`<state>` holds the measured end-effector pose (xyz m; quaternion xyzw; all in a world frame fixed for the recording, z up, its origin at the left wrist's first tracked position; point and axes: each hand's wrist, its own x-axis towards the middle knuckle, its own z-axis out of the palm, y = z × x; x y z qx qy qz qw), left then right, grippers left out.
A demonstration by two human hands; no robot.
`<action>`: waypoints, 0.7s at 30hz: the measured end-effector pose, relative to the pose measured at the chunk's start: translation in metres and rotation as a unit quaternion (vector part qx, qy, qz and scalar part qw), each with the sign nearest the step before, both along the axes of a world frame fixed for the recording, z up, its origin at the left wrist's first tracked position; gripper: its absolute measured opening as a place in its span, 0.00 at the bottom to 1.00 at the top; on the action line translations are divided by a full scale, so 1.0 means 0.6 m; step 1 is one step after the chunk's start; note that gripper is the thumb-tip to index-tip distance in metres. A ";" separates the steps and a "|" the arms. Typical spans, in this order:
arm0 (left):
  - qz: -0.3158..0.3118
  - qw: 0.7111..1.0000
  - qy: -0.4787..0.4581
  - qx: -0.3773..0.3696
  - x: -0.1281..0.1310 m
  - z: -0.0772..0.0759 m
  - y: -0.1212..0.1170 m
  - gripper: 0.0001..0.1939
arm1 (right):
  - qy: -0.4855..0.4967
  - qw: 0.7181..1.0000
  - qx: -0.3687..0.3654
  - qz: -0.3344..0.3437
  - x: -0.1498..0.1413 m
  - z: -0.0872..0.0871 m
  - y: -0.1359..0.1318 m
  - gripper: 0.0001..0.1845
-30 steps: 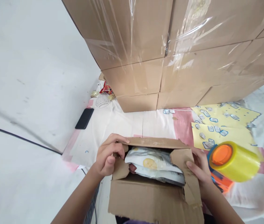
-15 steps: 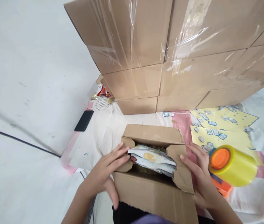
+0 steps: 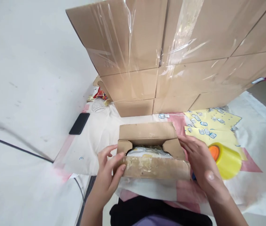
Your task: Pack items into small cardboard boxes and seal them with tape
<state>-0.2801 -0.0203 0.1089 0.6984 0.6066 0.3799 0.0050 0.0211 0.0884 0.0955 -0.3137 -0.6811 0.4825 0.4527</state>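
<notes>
A small cardboard box (image 3: pixel 150 169) stands in front of me, its two side flaps folded inward and the far flap standing up. The near flap, patched with clear tape, now hides part of the opening. Inside lie white printed packets (image 3: pixel 147 152), partly covered. My left hand (image 3: pixel 110 168) grips the near left corner, thumb on the near flap and fingers bent over the edge. Along the box's right side rests my right hand (image 3: pixel 200 160), fingers stretched out and pressed to the wall, with the thumb raised.
Large stacked cartons (image 3: pixel 133 84) under clear film stand behind the box. A yellow tape roll (image 3: pixel 229 161) lies at right, beside yellow sheets (image 3: pixel 215 121) with small labels. A black phone (image 3: pixel 79 123) lies at left near the white wall (image 3: pixel 29 78), on a pale cloth (image 3: pixel 95 131).
The near flap has come up from its outward position and now covers more of the packets. Both hands shifted along the box's sides, the left thumb moving onto that flap.
</notes>
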 end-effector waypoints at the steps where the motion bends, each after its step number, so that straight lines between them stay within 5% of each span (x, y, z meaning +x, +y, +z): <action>1: -0.010 1.000 0.024 0.011 0.011 0.006 -0.001 0.21 | 0.026 1.000 -0.006 -0.006 -0.011 0.002 0.003 0.41; 4: -0.024 0.996 0.081 0.038 0.046 0.028 -0.009 0.18 | 0.032 0.999 -0.011 -0.004 -0.037 0.006 0.012 0.43; 8: -0.003 0.992 0.124 -0.019 0.085 0.037 -0.015 0.14 | 0.022 1.000 0.021 0.004 -0.045 0.007 0.025 0.47; 13: 0.041 0.988 0.146 -0.027 0.097 0.024 -0.016 0.14 | -0.116 0.970 0.207 0.046 -0.025 0.014 0.038 0.11; 15: 0.052 0.984 0.169 -0.004 0.098 0.028 -0.013 0.14 | -0.184 0.950 0.250 0.048 -0.018 0.018 0.038 0.07; 21: -0.010 0.961 0.264 -0.079 0.160 0.035 0.021 0.36 | -0.268 0.920 0.286 0.024 -0.017 0.033 0.020 0.11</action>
